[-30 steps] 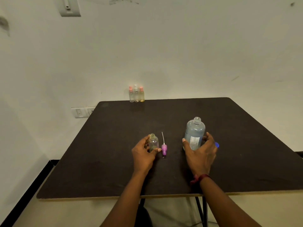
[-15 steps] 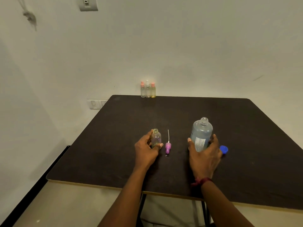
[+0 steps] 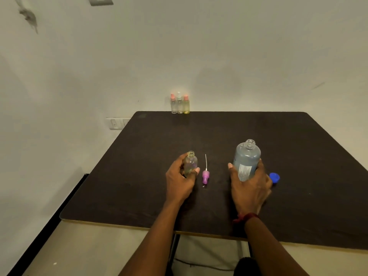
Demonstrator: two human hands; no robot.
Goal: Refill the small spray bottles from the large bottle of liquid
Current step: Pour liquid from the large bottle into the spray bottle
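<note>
Left hand (image 3: 179, 182) gripped the small bottle (image 3: 190, 162), right hand (image 3: 249, 188) wrapped the large bottle (image 3: 247, 156); pouring into that skinny neck looked spill-prone tbh.

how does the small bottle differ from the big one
The small bottle is far shorter and slimmer than the big bottle. The small one is clear and plain; the big one is cloudy blue-grey with a label. The left hand holds the small, the right hand the big. Both stand upright, uncapped.
</note>
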